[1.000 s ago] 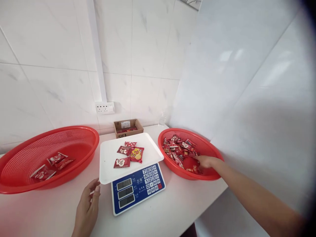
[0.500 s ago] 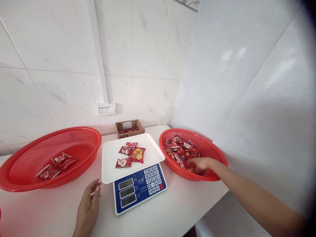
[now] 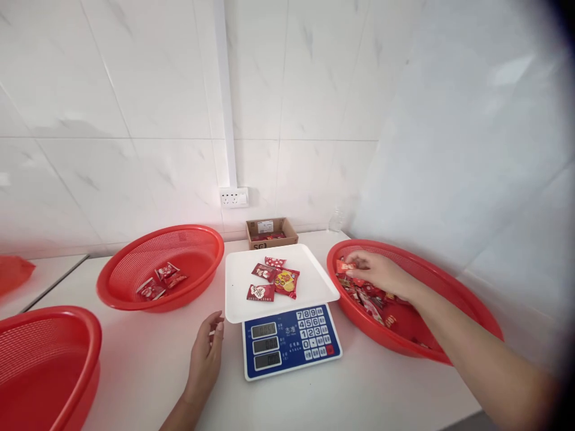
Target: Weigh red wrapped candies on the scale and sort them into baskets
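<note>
My right hand is over the right red basket, its fingers pinching a small red candy packet at the left side. Below it lies a heap of red wrapped candies. On the table beside the scale, my left hand rests loosely curved, thumb apart from the fingers and nothing visible in it. A digital scale with a white tray stands between the hands. Several packets lie on the tray, among them a red-and-yellow one and a dark red one.
Left of the scale, another red basket holds a few red packets. A further red basket is at the lower left. Behind the scale stands a cardboard box, with a clear bottle near the wall.
My right hand has risen out of the candy heap with a red packet in its fingers. The view has turned left, bringing in the lower-left basket. My left hand stays beside the scale.
</note>
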The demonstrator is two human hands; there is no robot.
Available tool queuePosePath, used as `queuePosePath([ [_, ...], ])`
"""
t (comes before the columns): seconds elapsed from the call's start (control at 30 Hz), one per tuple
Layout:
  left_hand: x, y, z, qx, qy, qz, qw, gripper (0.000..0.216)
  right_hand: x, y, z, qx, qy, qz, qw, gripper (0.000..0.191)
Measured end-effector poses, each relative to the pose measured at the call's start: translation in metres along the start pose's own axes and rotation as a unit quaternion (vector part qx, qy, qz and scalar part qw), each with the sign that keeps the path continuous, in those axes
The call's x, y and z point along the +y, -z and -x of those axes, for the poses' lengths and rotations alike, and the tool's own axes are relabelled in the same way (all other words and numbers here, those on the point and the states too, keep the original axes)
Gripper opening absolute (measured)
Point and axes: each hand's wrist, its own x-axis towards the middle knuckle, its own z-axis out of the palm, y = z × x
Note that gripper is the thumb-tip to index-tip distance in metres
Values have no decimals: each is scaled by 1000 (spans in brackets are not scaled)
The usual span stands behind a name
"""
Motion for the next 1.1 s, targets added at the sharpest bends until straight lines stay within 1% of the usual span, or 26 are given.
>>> queuePosePath([
  [0.03,0,0,1,0,0,0,1000,46,-17,-13,-4,-18,25,-14,999,19],
  [0.13,0,2,4,5,-3,1,1000,45,-59,-59,-16,-71,58,-20,996,18],
  [0.2,-1,4,4,19,-5,0,1000,45,-77,-85,-26,-83,90,-7,993,19],
  [0.27,0,6,4,40,-9,1,999,46,-89,-102,-34,-65,117,12,991,23],
  [0.33,3,9,4,67,-15,6,998,47,-95,-108,-35,-27,117,6,993,27],
  [0.4,11,13,7,101,-27,16,994,44,-94,-105,-26,19,101,-50,993,24],
  [0.47,25,16,17,121,-55,21,991,37,-89,-101,-4,58,76,-145,985,22],
  [0.5,34,18,25,113,-78,14,990,32,-85,-100,11,73,64,-191,977,24],
  [0.53,44,19,34,87,-108,2,990,27,-81,-102,29,86,53,-233,967,26],
  [0.57,54,18,44,38,-143,-17,989,23,-77,-106,48,90,43,-269,958,27],
  [0.6,63,17,55,-29,-184,-35,982,20,-73,-112,67,81,35,-299,950,28],
  [0.67,78,9,75,-184,-253,-60,948,20,-66,-131,103,48,8,-358,933,30],
  [0.7,83,3,83,-246,-276,-66,927,24,-64,-142,119,30,-14,-382,923,32],
  [0.73,85,-5,90,-292,-287,-68,910,30,-62,-154,132,16,-37,-403,915,33],
  [0.77,86,-13,96,-321,-289,-69,899,35,-60,-164,142,7,-54,-415,908,35],
  [0.83,82,-29,103,-338,-282,-80,895,37,-58,-180,155,-8,-89,-419,904,37],
  [0.93,75,-43,108,-331,-291,-113,890,28,-53,-189,162,-23,-121,-406,905,40],
  [1.0,73,-45,108,-324,-295,-118,891,26,-48,-189,164,-46,-121,-413,901,41],
  [1.1,72,-40,109,-307,-245,-84,916,27,-44,-185,168,-109,-88,-448,883,41],
])
